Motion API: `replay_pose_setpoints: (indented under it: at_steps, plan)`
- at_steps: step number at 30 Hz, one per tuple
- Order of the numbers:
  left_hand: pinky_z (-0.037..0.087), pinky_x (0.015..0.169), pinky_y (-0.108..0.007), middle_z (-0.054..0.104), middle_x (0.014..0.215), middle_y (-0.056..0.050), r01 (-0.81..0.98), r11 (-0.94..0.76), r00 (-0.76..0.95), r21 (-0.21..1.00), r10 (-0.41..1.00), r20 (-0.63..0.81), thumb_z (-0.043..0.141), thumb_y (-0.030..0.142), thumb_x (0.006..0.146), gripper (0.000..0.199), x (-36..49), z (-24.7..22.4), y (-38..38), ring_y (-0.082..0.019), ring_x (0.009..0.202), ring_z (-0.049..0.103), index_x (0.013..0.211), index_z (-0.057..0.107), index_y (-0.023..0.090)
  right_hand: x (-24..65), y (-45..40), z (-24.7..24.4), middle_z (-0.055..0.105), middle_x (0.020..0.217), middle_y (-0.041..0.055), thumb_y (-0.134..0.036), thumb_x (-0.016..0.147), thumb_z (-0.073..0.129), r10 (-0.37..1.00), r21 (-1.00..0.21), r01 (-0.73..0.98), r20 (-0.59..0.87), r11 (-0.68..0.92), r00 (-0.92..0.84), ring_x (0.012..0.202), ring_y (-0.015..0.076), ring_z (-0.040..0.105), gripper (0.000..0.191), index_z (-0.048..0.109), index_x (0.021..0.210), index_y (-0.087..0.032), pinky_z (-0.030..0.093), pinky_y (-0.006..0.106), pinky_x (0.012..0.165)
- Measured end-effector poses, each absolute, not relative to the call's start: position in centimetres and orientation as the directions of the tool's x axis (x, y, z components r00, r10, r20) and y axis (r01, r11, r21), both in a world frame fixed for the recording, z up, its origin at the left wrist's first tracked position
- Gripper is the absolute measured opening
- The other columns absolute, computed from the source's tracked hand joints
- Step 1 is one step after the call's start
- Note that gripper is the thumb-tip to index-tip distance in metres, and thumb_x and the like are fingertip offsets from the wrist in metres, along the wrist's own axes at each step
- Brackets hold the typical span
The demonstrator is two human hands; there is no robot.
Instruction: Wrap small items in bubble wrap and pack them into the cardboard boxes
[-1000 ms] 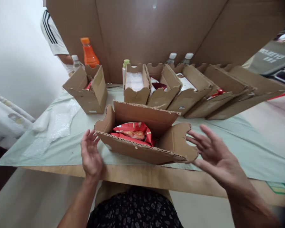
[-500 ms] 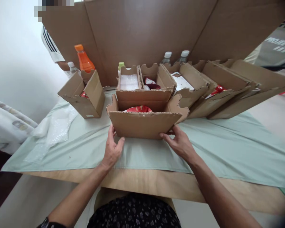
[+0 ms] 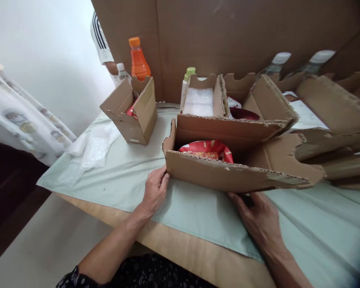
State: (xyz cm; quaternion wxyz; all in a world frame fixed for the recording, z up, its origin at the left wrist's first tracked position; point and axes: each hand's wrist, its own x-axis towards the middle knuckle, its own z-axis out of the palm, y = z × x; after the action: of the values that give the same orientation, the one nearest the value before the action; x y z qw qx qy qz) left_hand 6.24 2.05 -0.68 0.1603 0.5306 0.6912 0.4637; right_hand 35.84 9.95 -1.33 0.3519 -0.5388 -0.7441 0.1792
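A wide, open-topped cardboard box point(image 3: 216, 176) stands in front of me with a red packet point(image 3: 210, 150) inside. My left hand point(image 3: 156, 186) grips its lower left corner, the fingertips partly hidden by the cardboard. At the lower right of the front wall is my right hand point(image 3: 258, 216), thumb at the bottom edge and the other fingers partly hidden beneath the box. Directly behind it are a narrow box point(image 3: 221, 96) with a bubble-wrapped item point(image 3: 199, 102) and another box point(image 3: 252, 94) holding a dark red object point(image 3: 244, 114).
On the left stands a smaller box point(image 3: 148, 116), with an orange bottle point(image 3: 140, 64) and a clear bottle point(image 3: 122, 73) behind. Bubble wrap point(image 3: 96, 148) lies on the green cloth point(image 3: 123, 180). More boxes point(image 3: 333, 102) line the right. A tall cardboard panel point(image 3: 213, 36) hides most of another person's sleeve point(image 3: 101, 38).
My view has turned left and come closer, so the box looks larger and further right. Both hands are still at its lower corners, and more of the red packet shows.
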Motion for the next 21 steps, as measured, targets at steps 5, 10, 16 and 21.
replay_pose_setpoints:
  at_steps: [5,10,16,21]
  plan:
    - [0.052,0.087,-0.037,0.081,0.108,-0.009,0.578,-0.012,-0.393,0.816,0.872,0.291,0.049,0.031,0.104,0.034,6.1,-0.8,2.1,-0.024,0.097,0.073,0.123,0.074,0.019,35.5,9.5,-1.0,0.067,0.076,0.0081,-0.067,0.091,0.055,0.929,-0.583,0.739,0.336,0.337,-0.158,0.071,0.0268,0.061,0.044,0.062,0.078,-0.025,0.046,0.039,0.068]
    - [0.052,0.089,-0.036,0.081,0.109,-0.009,0.592,-0.015,-0.392,0.806,0.868,0.304,0.050,0.027,0.102,0.034,6.3,-0.9,2.6,-0.024,0.099,0.072,0.123,0.075,0.019,34.9,9.7,-0.3,0.065,0.073,0.0102,-0.070,0.089,0.047,0.950,-0.586,0.761,0.285,0.278,-0.128,0.069,0.0265,0.059,0.049,0.060,0.075,-0.024,0.043,0.039,0.066]
    - [0.056,0.095,-0.037,0.079,0.117,-0.010,0.665,-0.039,-0.371,0.745,0.849,0.376,0.057,0.029,0.098,0.036,4.5,-0.9,1.7,-0.023,0.105,0.072,0.131,0.071,0.019,35.5,9.2,0.9,0.063,0.068,0.0081,-0.065,0.078,0.060,0.992,-0.644,0.756,0.119,0.117,-0.052,0.063,0.0285,0.059,0.039,0.061,0.079,-0.026,0.041,0.040,0.062]
    - [0.045,0.115,-0.052,0.071,0.132,-0.019,0.828,0.301,-0.528,0.472,0.701,0.479,0.059,0.026,0.093,0.036,-5.2,1.4,-1.7,-0.033,0.128,0.062,0.124,0.072,0.013,35.8,8.5,1.7,0.068,0.071,0.0069,-0.055,0.081,0.067,0.999,-0.717,0.696,0.049,0.044,-0.012,0.059,0.0282,0.059,0.026,0.067,0.084,-0.029,0.038,0.041,0.059]
